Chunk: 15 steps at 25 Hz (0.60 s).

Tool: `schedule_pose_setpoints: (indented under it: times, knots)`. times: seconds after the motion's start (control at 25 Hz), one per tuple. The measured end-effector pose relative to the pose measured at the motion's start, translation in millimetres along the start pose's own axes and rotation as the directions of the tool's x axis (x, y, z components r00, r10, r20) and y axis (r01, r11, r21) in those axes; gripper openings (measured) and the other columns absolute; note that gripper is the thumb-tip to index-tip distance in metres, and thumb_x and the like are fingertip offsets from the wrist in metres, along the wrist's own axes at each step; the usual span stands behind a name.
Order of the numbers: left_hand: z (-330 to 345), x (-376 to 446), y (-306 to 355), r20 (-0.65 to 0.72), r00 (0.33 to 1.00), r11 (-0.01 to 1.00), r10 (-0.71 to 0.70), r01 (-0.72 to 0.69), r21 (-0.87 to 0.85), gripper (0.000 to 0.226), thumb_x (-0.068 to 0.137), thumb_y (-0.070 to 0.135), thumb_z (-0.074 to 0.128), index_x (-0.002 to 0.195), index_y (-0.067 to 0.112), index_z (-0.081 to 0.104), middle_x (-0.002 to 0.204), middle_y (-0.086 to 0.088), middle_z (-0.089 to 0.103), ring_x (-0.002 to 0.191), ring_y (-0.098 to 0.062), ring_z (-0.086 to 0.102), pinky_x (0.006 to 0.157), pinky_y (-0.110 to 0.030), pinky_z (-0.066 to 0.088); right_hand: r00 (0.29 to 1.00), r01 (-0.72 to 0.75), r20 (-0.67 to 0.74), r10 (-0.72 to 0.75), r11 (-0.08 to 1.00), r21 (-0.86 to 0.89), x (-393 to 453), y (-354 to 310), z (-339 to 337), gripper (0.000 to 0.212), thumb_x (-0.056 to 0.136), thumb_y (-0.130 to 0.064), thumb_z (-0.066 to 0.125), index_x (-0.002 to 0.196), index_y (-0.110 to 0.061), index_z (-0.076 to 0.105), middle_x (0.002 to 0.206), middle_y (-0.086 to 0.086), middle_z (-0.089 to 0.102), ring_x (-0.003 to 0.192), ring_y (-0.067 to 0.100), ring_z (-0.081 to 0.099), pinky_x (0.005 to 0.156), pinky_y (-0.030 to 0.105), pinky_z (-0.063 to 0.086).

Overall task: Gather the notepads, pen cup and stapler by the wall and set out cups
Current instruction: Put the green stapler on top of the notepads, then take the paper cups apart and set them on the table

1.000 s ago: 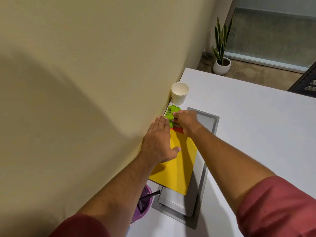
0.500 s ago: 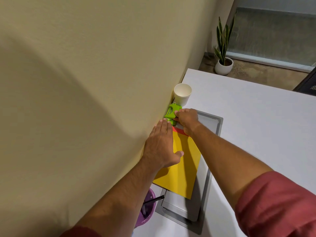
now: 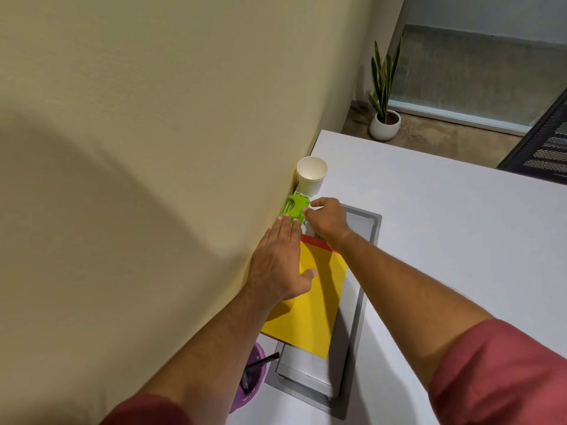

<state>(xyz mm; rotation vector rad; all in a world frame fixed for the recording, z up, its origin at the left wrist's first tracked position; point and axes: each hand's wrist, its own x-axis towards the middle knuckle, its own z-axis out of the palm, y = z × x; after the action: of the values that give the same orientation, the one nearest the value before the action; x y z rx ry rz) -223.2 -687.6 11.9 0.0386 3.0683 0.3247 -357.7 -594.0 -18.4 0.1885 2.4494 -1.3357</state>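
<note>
1. Against the beige wall (image 3: 138, 133), on the white counter (image 3: 445, 240), the task items sit in a row running away from the person.
2. Farthest along is a white paper cup (image 3: 312, 176), upright, its rim touching or almost touching the wall.
3. Just nearer than the cup lies a green stapler (image 3: 295, 208), close against the wall.
4. Right hand (image 3: 326, 220): the fingers (image 3: 320, 203) are curled around the stapler's outer side, thumb and fingertips in contact with it. Whether it is pinched firmly or only steadied cannot be told.
5. Left hand (image 3: 280, 265): laid flat, palm down, fingers straight and together, holding nothing. It rests on the wall-side edge of a yellow notepad (image 3: 310, 308), fingertips reaching the stapler's near end.
6. The notepad has a red band at its far end and lies partly over a grey recessed panel (image 3: 365, 240) set into the counter. Whether more than one pad lies in the stack cannot be told.
7. Nearest the person, a purple cup (image 3: 253, 378) stands by the wall with a dark pen (image 3: 264, 361) leaning out of it; the left forearm partly covers it.
8. Both arms show rolled red sleeves (image 3: 497, 378).
9. Beyond the counter, a potted plant (image 3: 385, 96) stands on the floor; a black mesh chair (image 3: 543, 148) shows at the right edge.
</note>
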Motion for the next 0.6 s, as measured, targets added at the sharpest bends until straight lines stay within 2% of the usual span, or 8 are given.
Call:
schedule_pose_setpoints:
  times: [0.12, 0.2, 0.44, 0.6]
  knots:
    - [-1, 11, 8, -0.014, 1.000, 1.000, -0.015, 0.015, -0.008, 0.096, 0.084, 0.053, 0.055, 0.153, 0.005, 0.008, 0.162, -0.018, 0.007, 0.151, -0.030, 0.006, 0.121, -0.038, 0.010, 0.989, 0.144, -0.006, -0.147, 0.978, -0.150, -7, 2, -20, 0.045, 0.090, -0.032, 0.064, 0.128, -0.009, 0.059, 0.115, 0.015, 0.071, 0.108, 0.029, 0.065, 0.094, 0.035, 0.049]
    - [-1, 21, 11, -0.017, 1.000, 1.000, -0.022, 0.022, -0.004, 0.095, 0.086, 0.051, 0.055, 0.154, 0.007, 0.005, 0.163, -0.017, 0.003, 0.151, -0.029, 0.003, 0.121, -0.037, 0.008, 0.984, 0.165, -0.036, -0.173, 0.972, -0.168, -6, 1, -30, 0.047, 0.091, -0.032, 0.063, 0.130, -0.008, 0.057, 0.114, 0.016, 0.072, 0.108, 0.029, 0.066, 0.093, 0.034, 0.048]
    - [5, 43, 13, -0.020, 1.000, 0.999, -0.019, 0.020, 0.047, 0.095, 0.086, 0.051, 0.054, 0.154, 0.008, 0.002, 0.163, -0.016, 0.000, 0.151, -0.030, 0.000, 0.121, -0.038, 0.006, 0.982, 0.079, -0.169, -0.088, 0.995, -0.059, 16, -12, -42, 0.045, 0.092, -0.032, 0.063, 0.130, -0.007, 0.059, 0.132, 0.014, 0.063, 0.119, 0.031, 0.060, 0.103, 0.044, 0.049]
    - [7, 54, 14, -0.037, 0.999, 0.999, -0.009, 0.011, 0.045, 0.095, 0.085, 0.050, 0.056, 0.154, 0.009, 0.004, 0.163, -0.017, 0.003, 0.151, -0.031, 0.003, 0.121, -0.040, 0.007, 0.971, 0.039, -0.236, -0.027, 0.998, 0.048, 37, -23, -42, 0.040, 0.092, -0.031, 0.063, 0.123, -0.007, 0.064, 0.130, 0.011, 0.064, 0.117, 0.030, 0.061, 0.101, 0.045, 0.051]
